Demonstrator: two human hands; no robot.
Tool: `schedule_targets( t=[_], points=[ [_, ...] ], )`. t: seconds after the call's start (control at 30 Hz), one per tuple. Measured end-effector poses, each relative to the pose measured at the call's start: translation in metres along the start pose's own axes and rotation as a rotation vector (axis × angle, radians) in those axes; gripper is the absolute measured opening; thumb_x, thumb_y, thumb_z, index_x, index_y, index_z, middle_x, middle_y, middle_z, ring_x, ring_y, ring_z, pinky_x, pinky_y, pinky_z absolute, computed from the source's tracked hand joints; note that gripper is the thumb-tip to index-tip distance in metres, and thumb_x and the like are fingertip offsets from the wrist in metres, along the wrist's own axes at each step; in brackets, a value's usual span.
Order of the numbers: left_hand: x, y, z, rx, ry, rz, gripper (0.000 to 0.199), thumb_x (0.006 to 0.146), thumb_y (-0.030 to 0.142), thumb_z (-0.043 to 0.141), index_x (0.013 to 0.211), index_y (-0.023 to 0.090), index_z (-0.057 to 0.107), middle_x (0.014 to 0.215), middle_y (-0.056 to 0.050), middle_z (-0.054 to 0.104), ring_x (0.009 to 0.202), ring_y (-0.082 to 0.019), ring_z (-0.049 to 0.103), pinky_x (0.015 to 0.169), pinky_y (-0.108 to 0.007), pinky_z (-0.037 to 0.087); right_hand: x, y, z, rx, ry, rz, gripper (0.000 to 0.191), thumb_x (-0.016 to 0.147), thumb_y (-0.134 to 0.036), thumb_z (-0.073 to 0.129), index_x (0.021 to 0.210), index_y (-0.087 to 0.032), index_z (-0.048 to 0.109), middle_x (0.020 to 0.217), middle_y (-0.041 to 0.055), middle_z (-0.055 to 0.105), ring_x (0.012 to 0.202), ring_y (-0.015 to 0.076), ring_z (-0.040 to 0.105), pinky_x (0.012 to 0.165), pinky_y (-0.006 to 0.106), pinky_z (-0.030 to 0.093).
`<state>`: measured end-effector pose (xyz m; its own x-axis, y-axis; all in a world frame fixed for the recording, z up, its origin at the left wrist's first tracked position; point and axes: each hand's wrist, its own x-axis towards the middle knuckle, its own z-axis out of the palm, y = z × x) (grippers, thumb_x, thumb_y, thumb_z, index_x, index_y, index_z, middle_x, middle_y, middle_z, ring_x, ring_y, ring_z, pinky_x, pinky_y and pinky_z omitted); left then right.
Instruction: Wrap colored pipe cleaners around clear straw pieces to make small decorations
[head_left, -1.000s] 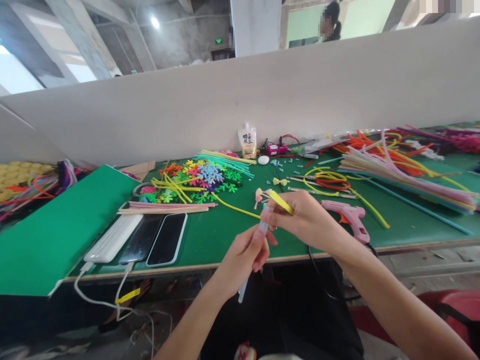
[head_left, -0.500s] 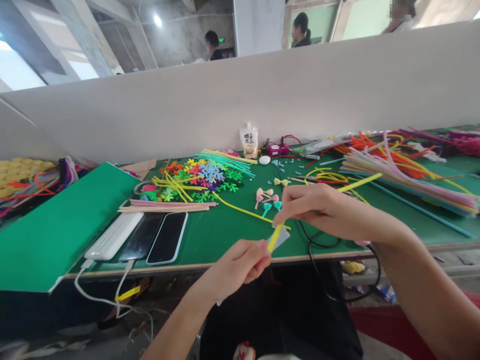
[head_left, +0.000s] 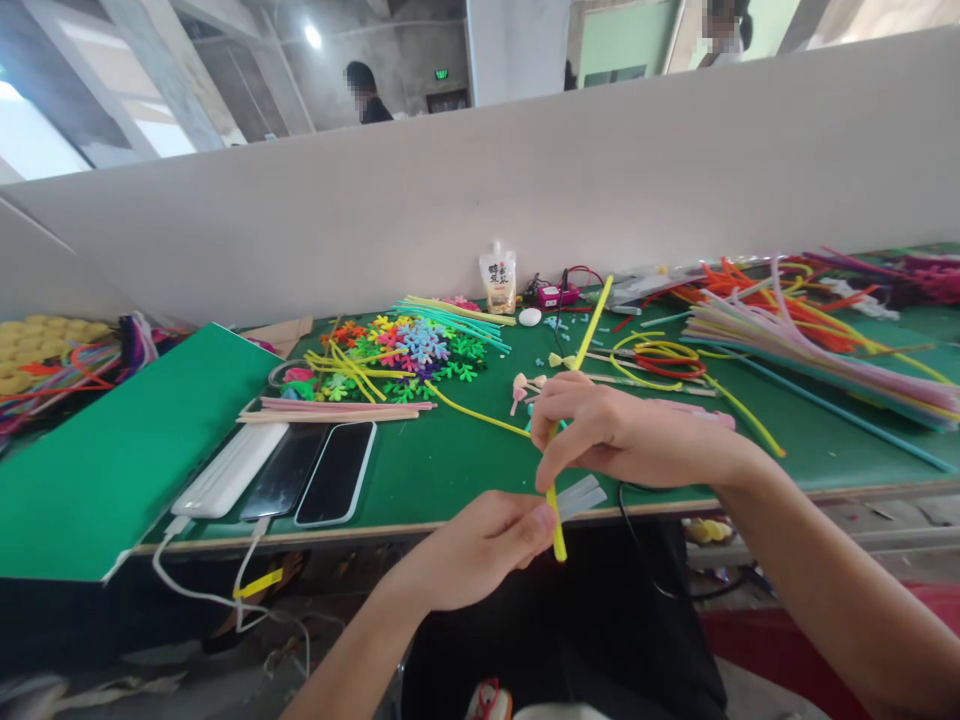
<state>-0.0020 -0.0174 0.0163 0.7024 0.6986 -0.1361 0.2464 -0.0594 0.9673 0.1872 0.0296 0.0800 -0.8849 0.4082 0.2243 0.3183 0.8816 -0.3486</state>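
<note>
The right hand (head_left: 600,432) pinches a yellow pipe cleaner (head_left: 574,400) upright at the surface (head_left: 450,465) edge, while the left hand (head_left: 487,545) closes around a clear glue stick (head_left: 581,497) against its lower end, probably steadying both.

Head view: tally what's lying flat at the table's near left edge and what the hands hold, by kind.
Phones: 2
White power bank: 1
Yellow pipe cleaner, gripped by the right hand: 1
Translucent stick, at the left hand: 1
Total: 5
</note>
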Motion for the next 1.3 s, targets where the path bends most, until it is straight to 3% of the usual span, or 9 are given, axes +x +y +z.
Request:
schedule_targets(
  t=[0.27,0.4,0.8,1.07,1.3],
  points=[
    [-0.001,0.007,0.001,0.172,0.012,-0.086,0.043,0.087,0.051,0.031,0.061,0.017,0.037,0.057,0.005,0.034,0.052,-0.007,0.029,0.048,-0.021,0.023,0.003,0.002,0.007,0.08,0.039,0.065,0.016,0.083,-0.013,0.054,0.083,-0.019,0.069,0.075,0.0011,0.062,0.077,0.0124,0.049,0.082,0.032,0.031],
    [-0.002,0.011,0.001,0.231,0.036,-0.109,0.044,0.088,0.05,0.03,0.061,0.016,0.037,0.057,0.005,0.032,0.052,-0.007,0.028,0.048,-0.021,0.022,0.005,0.007,0.011,0.154,0.099,0.092,0.006,0.079,-0.016,0.061,0.075,-0.015,0.066,0.072,0.0004,0.065,0.073,0.0117,0.054,0.082,0.03,0.033],
    [-0.007,0.017,0.005,0.328,0.246,-0.077,0.04,0.09,0.045,0.027,0.064,0.017,0.039,0.056,0.005,0.036,0.052,-0.008,0.03,0.049,-0.022,0.022,0.007,0.02,0.027,0.324,0.264,0.305,0.009,0.076,-0.014,0.058,0.072,-0.015,0.066,0.071,0.0006,0.067,0.065,0.0106,0.058,0.063,0.02,0.044],
    [-0.007,0.014,0.002,0.314,0.209,-0.094,0.04,0.09,0.047,0.028,0.066,0.017,0.04,0.056,0.005,0.036,0.052,-0.008,0.029,0.049,-0.022,0.022,0.008,0.019,0.03,0.342,0.339,0.268,0.008,0.075,-0.016,0.06,0.07,-0.015,0.066,0.071,0.0014,0.067,0.065,0.0105,0.058,0.063,0.021,0.044],
    [-0.006,0.015,0.002,0.311,0.281,-0.05,0.041,0.09,0.046,0.029,0.063,0.016,0.039,0.054,0.005,0.035,0.051,-0.007,0.028,0.048,-0.022,0.021,0.009,0.02,0.03,0.356,0.334,0.335,0.007,0.075,-0.016,0.059,0.071,-0.014,0.065,0.069,0.0014,0.066,0.063,0.0104,0.057,0.06,0.02,0.042]
  ],
)
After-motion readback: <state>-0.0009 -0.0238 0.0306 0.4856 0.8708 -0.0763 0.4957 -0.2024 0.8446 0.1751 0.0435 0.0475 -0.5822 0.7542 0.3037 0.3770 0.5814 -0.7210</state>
